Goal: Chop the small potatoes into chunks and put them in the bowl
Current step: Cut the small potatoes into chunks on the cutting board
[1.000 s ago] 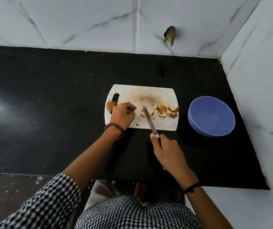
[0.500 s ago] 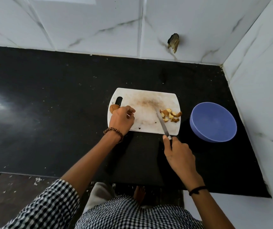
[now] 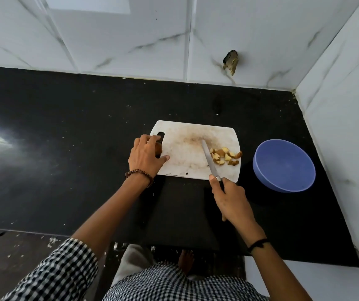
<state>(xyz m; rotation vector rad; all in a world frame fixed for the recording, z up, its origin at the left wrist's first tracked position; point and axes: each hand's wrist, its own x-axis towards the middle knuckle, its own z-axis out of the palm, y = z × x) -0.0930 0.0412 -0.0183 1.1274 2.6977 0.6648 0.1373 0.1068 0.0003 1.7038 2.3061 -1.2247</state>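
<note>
Leftward went your left hand [image 3: 146, 157], draped over the half-hidden small brown potato [image 3: 158, 149], perhaps cupping it; your right hand [image 3: 231, 199], above the speckled black countertop [image 3: 65, 153], grips the steel knife [image 3: 207, 157].

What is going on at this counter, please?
A person is chopping small potatoes on a white cutting board. The right hand holds a knife, its blade lying against a pile of potato chunks at the board's right side. The left hand lies over a whole potato at the board's left edge. The blue bowl beside the board looks empty.
</note>
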